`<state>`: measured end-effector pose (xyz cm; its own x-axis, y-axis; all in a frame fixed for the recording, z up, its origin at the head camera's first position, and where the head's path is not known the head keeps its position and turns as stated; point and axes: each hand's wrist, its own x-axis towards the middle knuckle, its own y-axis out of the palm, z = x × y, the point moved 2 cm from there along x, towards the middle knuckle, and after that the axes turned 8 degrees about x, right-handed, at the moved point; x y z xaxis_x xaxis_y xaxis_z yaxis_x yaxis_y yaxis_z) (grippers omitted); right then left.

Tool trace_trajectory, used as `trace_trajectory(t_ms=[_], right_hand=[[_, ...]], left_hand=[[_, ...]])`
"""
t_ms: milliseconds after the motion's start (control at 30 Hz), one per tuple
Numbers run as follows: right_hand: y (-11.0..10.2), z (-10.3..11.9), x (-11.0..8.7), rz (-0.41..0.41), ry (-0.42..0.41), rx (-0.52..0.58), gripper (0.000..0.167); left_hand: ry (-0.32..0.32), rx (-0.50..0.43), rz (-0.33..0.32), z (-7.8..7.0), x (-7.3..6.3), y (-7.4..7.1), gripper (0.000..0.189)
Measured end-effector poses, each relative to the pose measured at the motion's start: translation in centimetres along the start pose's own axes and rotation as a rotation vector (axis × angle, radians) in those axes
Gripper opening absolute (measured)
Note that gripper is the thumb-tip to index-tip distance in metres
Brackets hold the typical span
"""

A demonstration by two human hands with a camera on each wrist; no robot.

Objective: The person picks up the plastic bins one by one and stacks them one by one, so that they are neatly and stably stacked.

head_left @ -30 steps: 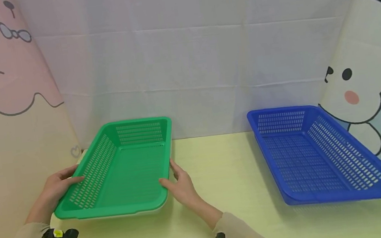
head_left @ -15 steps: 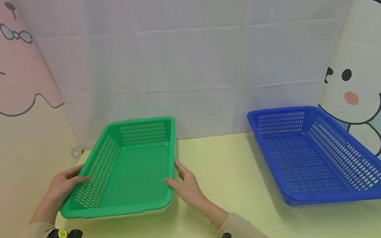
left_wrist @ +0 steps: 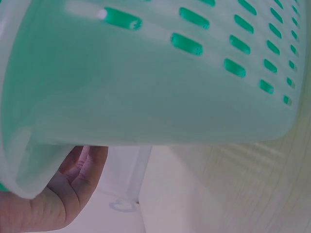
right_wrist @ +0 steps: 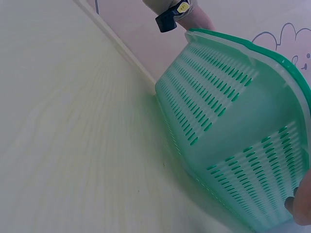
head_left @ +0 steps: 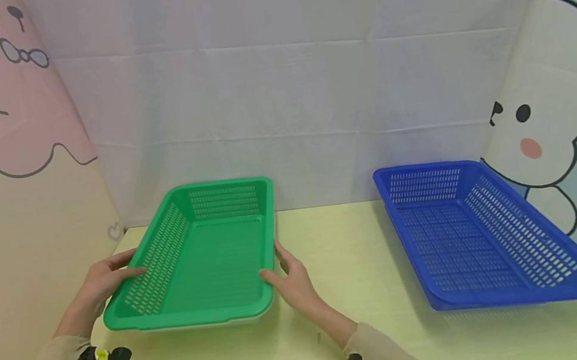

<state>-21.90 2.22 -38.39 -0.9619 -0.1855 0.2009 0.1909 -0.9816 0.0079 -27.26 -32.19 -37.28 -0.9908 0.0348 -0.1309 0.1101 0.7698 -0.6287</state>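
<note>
A green slotted basket (head_left: 217, 261) stands left of the middle, its inside bare. Its outer wall (left_wrist: 146, 92) looks pale and whitish in the left wrist view, with green showing through the slots; whether this is a second basket nested outside, I cannot tell for sure. My left hand (head_left: 103, 282) grips the left rim, thumb over the edge and fingers outside. On the opposite side my right hand (head_left: 297, 284) holds the right rim, its thumb over the top. Only its fingertips (right_wrist: 302, 201) show at the right wrist view's edge.
A blue slotted basket (head_left: 464, 242) stands on the right of the pale yellow table (head_left: 337, 270). Behind the table hangs a white cloth (head_left: 277, 85). Cartoon-printed panels close off the left and right sides.
Both hands have moved a little to the right, carrying the green basket along with them. The blue basket has stayed put.
</note>
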Motion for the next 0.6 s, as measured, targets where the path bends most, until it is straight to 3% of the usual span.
trace_trajectory(t_ms=[367,600], right_hand=[[-1.4,-3.2,0.8,0.003,-0.037,-0.002,0.067],[-1.9,-3.2,0.7,0.005,-0.046,-0.017,0.068]], left_hand=[[0.014,0.054,0.011,-0.3,0.2,0.6,0.073],[0.016,0.028,0.014,-0.7,0.2,0.9,0.072]])
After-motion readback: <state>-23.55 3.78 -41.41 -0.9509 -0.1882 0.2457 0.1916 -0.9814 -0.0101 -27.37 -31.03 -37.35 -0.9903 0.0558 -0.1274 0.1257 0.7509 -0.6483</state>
